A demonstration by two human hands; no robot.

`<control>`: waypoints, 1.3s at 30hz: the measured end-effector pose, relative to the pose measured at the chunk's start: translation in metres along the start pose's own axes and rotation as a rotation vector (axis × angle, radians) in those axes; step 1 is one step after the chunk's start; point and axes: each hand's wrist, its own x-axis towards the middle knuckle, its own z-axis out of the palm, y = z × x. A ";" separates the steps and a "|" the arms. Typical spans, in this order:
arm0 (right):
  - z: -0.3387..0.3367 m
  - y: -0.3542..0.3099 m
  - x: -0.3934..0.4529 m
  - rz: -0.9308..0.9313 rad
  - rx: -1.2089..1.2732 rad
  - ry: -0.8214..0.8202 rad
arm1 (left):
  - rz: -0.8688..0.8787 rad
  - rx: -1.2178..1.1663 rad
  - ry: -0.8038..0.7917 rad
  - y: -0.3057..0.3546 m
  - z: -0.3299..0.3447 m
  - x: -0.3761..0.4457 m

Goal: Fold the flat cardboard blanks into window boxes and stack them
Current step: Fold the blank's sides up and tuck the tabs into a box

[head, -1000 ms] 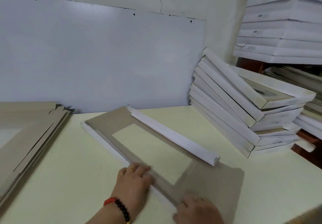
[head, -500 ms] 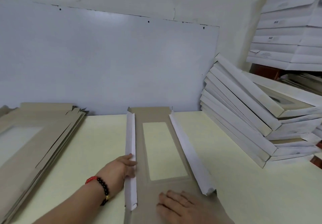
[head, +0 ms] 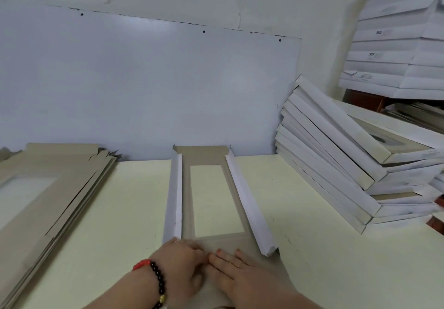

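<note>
A grey-brown cardboard blank with a rectangular window lies flat on the pale yellow table, both long white side flaps folded upright. Left hand and right hand rest side by side on its near end panel; fingers extended, pressing flat, gripping nothing. Flat brown blanks are piled left, folded white window boxes stacked right.
</note>
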 end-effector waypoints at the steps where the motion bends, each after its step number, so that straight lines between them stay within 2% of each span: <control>1: -0.002 0.000 -0.001 0.023 -0.009 0.000 | -0.019 -0.056 0.038 0.002 0.002 -0.006; 3: 0.000 0.001 -0.002 0.056 -0.033 0.032 | -0.048 -0.074 0.147 0.009 0.007 -0.017; 5: -0.001 0.001 -0.002 0.096 -0.008 -0.009 | -0.065 -0.081 0.253 0.015 0.015 -0.024; 8: -0.005 0.002 -0.006 0.109 0.071 -0.003 | -0.127 -0.046 0.321 0.020 0.025 -0.027; 13: -0.003 0.003 -0.007 0.158 0.198 0.049 | -0.328 0.003 0.241 0.021 0.022 -0.025; 17: 0.006 0.002 -0.002 0.271 0.160 0.112 | -0.405 0.003 0.198 0.020 0.025 -0.030; 22: 0.010 0.007 -0.002 0.426 0.147 0.194 | -0.294 0.113 0.382 0.019 0.029 -0.036; 25: 0.018 0.021 -0.006 0.397 0.317 0.170 | -0.188 0.069 0.331 0.016 0.029 -0.035; 28: 0.028 0.047 -0.012 0.355 0.421 0.227 | -0.143 0.045 0.292 0.008 0.025 -0.035; 30: 0.026 0.062 -0.020 0.370 0.391 0.260 | -0.113 0.075 0.282 0.003 0.016 -0.036; 34: 0.015 0.070 -0.030 0.243 0.182 0.264 | -0.162 0.080 0.279 -0.006 0.008 -0.036; 36: 0.010 0.069 -0.036 0.214 0.183 0.176 | -0.123 0.086 0.297 -0.008 0.003 -0.038; 38: 0.005 0.070 -0.044 0.187 0.205 0.040 | -0.050 0.095 0.268 -0.011 0.002 -0.040; 39: 0.006 0.075 -0.046 0.172 0.248 0.021 | -0.011 0.099 0.240 -0.012 0.001 -0.042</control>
